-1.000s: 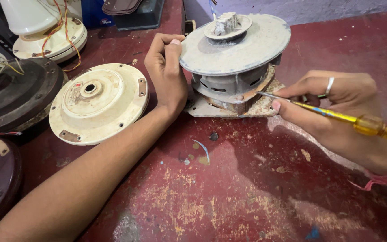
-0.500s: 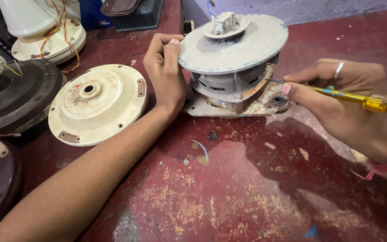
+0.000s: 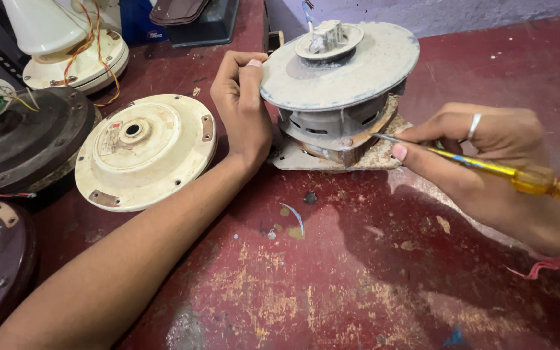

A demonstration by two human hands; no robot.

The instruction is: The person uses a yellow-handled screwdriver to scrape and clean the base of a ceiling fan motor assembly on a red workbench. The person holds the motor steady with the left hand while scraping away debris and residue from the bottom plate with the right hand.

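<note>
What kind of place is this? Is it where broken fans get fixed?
Probably a fan repair workshop. On a worn red workbench, the left hand steadies a grey fan motor while the right hand holds a yellow screwdriver. A cream motor cover lies nearby.

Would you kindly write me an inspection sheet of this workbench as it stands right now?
Surface: red-painted bench top, worn, with scratched and chipped patches.
Job's things: grey motor with a round top plate, on a rusty base plate; yellow-handled screwdriver, tip at the motor's lower side.
Clutter: cream round fan cover lying flat beside the motor; dark round housings at the left edge; white fan part at the back.
Hands: left hand grips the rim of the motor's top plate; right hand, with a ring, holds the screwdriver.
Cables: red and yellow wires on the white fan part.
Surroundings: pale wall behind the bench.
</note>
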